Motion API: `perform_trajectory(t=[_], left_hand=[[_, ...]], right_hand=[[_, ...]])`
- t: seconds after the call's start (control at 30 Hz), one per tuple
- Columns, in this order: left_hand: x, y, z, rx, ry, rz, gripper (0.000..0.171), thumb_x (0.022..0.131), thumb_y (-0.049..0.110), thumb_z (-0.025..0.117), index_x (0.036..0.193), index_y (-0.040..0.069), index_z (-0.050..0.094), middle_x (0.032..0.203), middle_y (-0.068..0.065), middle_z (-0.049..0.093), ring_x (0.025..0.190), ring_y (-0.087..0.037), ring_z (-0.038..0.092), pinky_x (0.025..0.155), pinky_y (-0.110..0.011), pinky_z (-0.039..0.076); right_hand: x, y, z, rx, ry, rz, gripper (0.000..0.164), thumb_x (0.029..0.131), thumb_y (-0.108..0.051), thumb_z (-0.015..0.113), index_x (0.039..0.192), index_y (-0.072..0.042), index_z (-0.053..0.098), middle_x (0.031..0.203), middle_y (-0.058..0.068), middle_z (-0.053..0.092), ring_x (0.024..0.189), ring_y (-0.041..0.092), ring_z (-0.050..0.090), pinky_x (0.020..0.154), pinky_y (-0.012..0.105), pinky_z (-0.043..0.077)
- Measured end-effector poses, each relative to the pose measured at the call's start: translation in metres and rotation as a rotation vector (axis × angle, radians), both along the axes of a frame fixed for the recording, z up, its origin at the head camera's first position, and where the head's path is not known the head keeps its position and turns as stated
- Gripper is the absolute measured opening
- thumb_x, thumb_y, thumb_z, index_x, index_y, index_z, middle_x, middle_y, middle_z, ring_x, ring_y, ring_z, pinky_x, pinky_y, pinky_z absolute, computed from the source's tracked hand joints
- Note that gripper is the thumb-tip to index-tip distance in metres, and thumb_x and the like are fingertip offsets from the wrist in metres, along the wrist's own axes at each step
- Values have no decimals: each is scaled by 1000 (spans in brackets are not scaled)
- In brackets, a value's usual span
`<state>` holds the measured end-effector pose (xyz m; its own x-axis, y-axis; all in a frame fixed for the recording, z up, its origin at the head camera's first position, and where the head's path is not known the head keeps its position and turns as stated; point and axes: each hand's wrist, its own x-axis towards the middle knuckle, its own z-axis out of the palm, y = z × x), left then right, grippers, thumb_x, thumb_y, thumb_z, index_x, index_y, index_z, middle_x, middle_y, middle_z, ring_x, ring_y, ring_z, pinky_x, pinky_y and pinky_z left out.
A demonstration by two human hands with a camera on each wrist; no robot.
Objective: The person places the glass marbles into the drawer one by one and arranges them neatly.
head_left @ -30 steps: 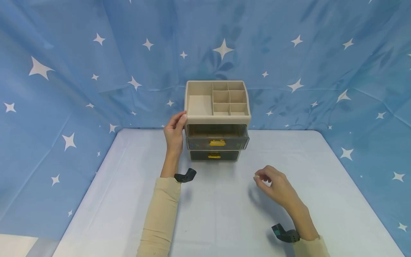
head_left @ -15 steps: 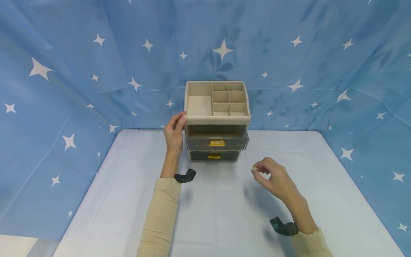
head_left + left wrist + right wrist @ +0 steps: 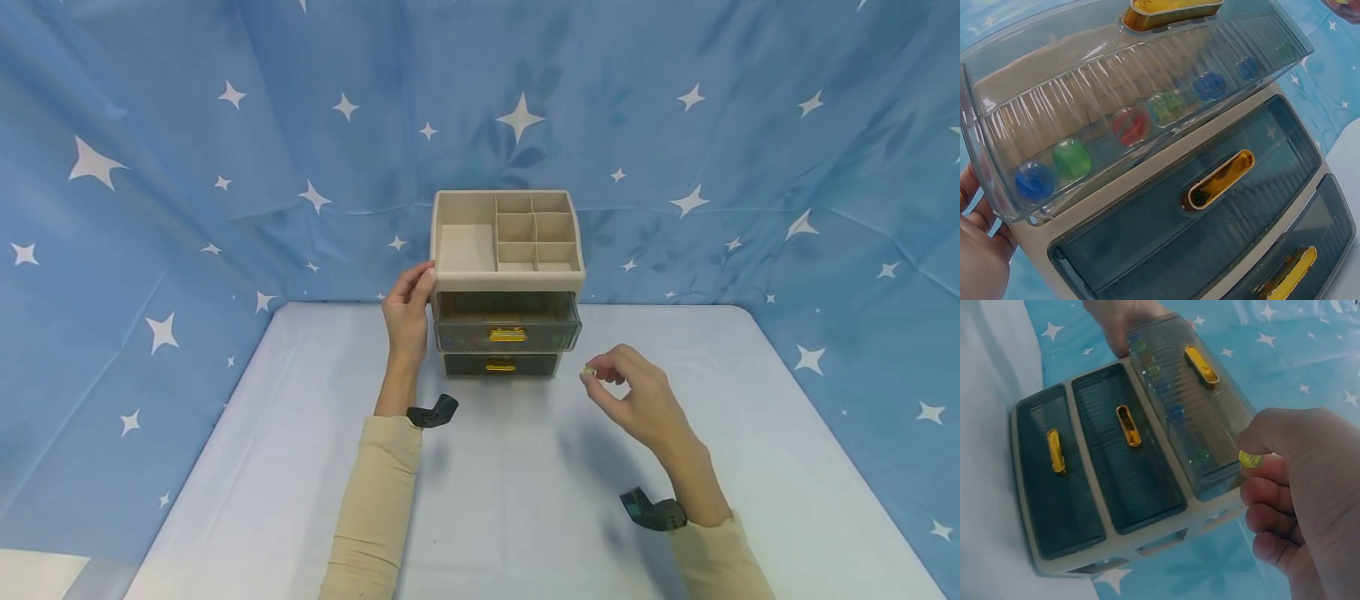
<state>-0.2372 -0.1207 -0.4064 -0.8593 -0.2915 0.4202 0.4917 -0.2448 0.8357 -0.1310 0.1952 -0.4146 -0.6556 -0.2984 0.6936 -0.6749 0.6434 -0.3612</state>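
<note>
A beige desktop drawer organizer [image 3: 510,282] stands at the back of the table, its clear top drawer [image 3: 1097,87] pulled out. Along that drawer's front lie several glass marbles, among them a blue marble [image 3: 1034,180], a green marble [image 3: 1072,159] and a red marble [image 3: 1130,125]. My left hand [image 3: 407,321] grips the organizer's left side near its upper front corner. Between thumb and index finger my right hand [image 3: 643,398] pinches a yellow-green marble [image 3: 1250,459], in front of the organizer's right side and above the table.
Below the pulled-out drawer are closed dark drawers [image 3: 1166,219] with gold handles. Open compartments [image 3: 536,225] form the organizer's top. A white cloth [image 3: 495,508] covers the table, and a blue star-patterned curtain [image 3: 330,150] hangs behind.
My right hand has moved forward and slightly left toward the organizer, carrying the pinched marble. My left hand and the organizer have stayed in place.
</note>
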Motion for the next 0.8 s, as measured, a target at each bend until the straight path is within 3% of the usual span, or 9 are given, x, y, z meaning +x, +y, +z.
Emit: perform_trajectory(t=[0.17, 0.37, 0.57, 0.8], left_hand=[[1, 0, 0, -2, -1, -3, 19, 97, 13, 64, 111, 13, 75, 100, 8, 72, 85, -7, 63, 74, -20, 51], [0, 0, -1, 7, -4, -4, 17, 96, 13, 65, 107, 18, 76, 98, 9, 72, 83, -8, 63, 73, -20, 51], [0, 0, -1, 5, -4, 0, 19, 96, 14, 64, 111, 12, 76, 99, 9, 72, 84, -8, 63, 74, -21, 51], [0, -1, 2, 11, -18, -15, 20, 97, 9, 62, 108, 19, 76, 100, 9, 72, 84, -6, 64, 74, -21, 51]], right_hand=[[-5, -5, 5, -52, 56, 19, 16, 78, -2, 76, 92, -5, 69, 80, 2, 64, 74, 11, 55, 71, 12, 43], [-13, -12, 12, -115, 142, -1, 17, 79, -1, 75, 95, 0, 70, 81, 9, 65, 73, 16, 57, 73, 12, 44], [-20, -20, 20, -136, 145, -46, 19, 80, 0, 77, 98, 2, 70, 84, 11, 66, 76, 19, 57, 75, 11, 43], [-28, -26, 25, -166, 167, -44, 19, 80, 2, 78, 98, 3, 71, 83, 13, 65, 76, 20, 56, 72, 16, 43]])
